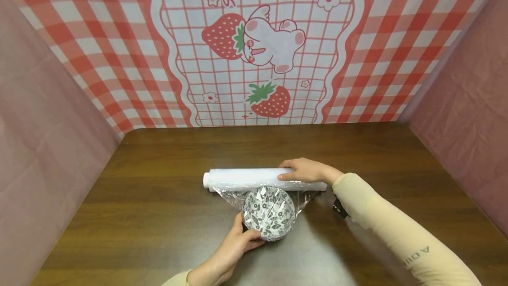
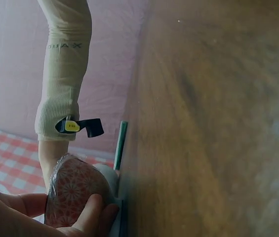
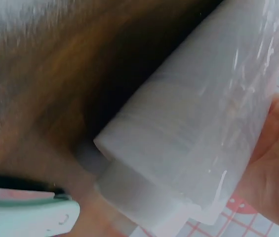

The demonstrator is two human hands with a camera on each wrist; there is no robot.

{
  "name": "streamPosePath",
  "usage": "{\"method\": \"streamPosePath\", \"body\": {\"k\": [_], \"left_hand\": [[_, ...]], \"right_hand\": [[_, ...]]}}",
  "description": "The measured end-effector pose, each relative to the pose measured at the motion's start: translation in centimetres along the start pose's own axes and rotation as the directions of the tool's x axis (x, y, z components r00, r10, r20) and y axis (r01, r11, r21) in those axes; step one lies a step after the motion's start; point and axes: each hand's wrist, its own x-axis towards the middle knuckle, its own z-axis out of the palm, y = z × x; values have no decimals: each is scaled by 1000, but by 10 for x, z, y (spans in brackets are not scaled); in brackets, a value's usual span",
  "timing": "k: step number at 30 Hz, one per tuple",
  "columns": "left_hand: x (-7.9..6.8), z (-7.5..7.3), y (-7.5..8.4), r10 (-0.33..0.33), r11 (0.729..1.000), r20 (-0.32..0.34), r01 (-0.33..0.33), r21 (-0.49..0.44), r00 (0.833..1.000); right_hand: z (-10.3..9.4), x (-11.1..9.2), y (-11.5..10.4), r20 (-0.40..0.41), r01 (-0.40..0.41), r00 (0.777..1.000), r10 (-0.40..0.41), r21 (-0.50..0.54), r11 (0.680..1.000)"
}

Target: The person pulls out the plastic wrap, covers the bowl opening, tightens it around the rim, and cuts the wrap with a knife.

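Observation:
A round bowl (image 1: 269,215) with a grey and white leaf pattern inside has clear cling film stretched over its top. My left hand (image 1: 238,242) grips its near left side, thumb at the rim; the left wrist view shows the bowl's reddish patterned outside (image 2: 72,192) and the left fingers (image 2: 91,212) against it. Just behind the bowl lies a white roll of cling film (image 1: 242,178), and the film runs from it to the bowl. My right hand (image 1: 307,170) holds the roll near its right end. In the right wrist view the palm (image 3: 272,173) lies along the roll.
A brown wooden table (image 1: 158,220) carries everything. A checked strawberry cloth (image 1: 254,56) hangs behind it, with pink cloth at both sides. A pale green object (image 3: 30,217), kind unclear, shows near the roll's end in the right wrist view.

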Motion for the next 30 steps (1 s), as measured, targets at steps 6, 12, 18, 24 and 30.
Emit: {"method": "streamPosePath", "body": {"k": [6,12,18,24,30], "left_hand": [[-2,-1,2,-5,1000,1,5,22,1000],[-6,-3,4,-18,997,12,17,80,1000],[-6,-4,4,-22,995,6,22,102,1000],[-2,-10,8,8,991,-9,-7,131,1000],[6,-20,12,15,989,-26,-11,146,1000]], "right_hand": [[2,-4,-1,-65,-20,998,21,11,1000],[5,-9,-2,-109,-45,993,48,29,999],[6,-13,-1,-162,-101,981,109,56,993],[6,-20,0,-217,-201,951,218,100,975],[12,-29,-4,-306,-268,907,290,114,957]]}}
